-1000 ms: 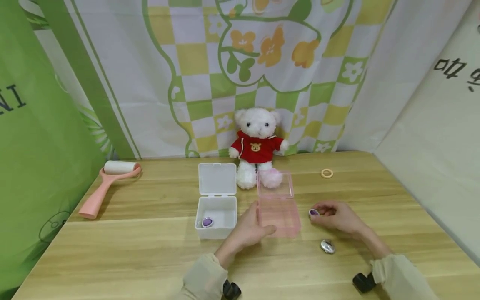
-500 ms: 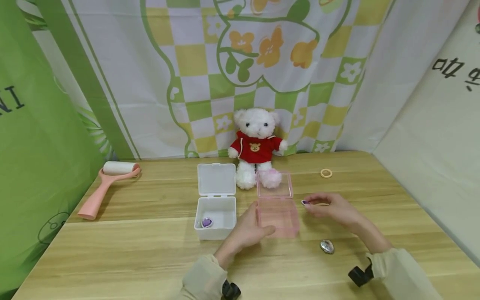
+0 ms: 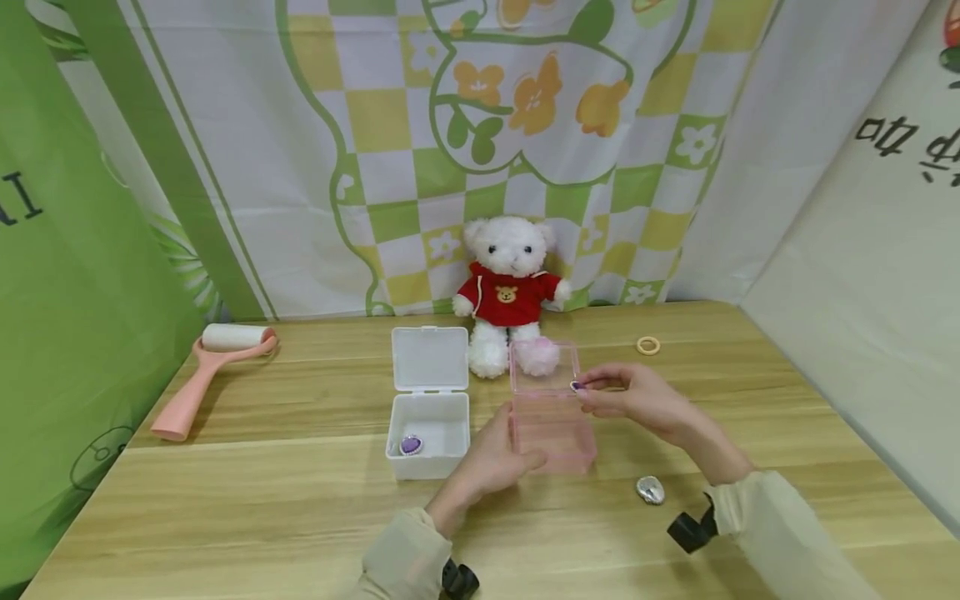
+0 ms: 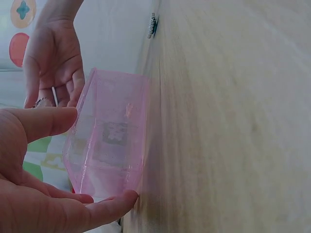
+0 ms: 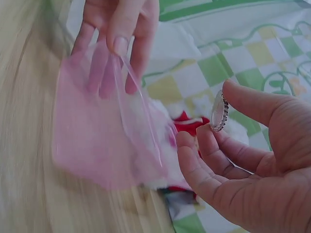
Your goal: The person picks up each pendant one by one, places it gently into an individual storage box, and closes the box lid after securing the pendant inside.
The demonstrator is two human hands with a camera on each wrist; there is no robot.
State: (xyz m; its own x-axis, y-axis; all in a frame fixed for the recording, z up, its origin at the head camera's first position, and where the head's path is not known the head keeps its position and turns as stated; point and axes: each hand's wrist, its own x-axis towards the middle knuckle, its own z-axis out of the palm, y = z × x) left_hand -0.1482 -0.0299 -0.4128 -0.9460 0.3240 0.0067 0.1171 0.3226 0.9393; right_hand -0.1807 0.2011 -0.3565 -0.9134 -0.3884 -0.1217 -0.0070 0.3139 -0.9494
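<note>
Fingers of your left hand [image 3: 487,457] haven't moved: thumb in front, the rest along the far side, gripping the left edge of the pink box [image 3: 570,460]. That box stands on the table with its lid up, same place as a second ago. What did change: held gem [image 5: 220,112] has shifted left and back, from well off the box's right side to right by the lid's edge in the head view. Your right hand [image 3: 637,400] still pinches it, thumb against fingertips. Right wrist view shows clear space between gem and box, so it's off the table and not inside. Depth over the opening: can't tell. My read: only a short gap left between gem and box, with your left hand keeping the box steady.

Table [image 3: 262,500] is wood-grain, left to right. Pink-handled roller [image 3: 195,387] lies far left, its white drum toward the back. White box [image 3: 427,469] next, lid up, second gem [image 3: 411,445] in its front left corner. Teddy bear [image 3: 508,296] in a red hoodie is upright behind both boxes, one foot showing through the pink lid. Silver piece [image 3: 650,491] lies in front of your right forearm, ring [image 3: 648,352] farther back.

Room: green cloth [image 3: 60,333] left, checked flower curtain [image 3: 382,117] behind, pale sheet [image 3: 847,275] with black lettering right.
</note>
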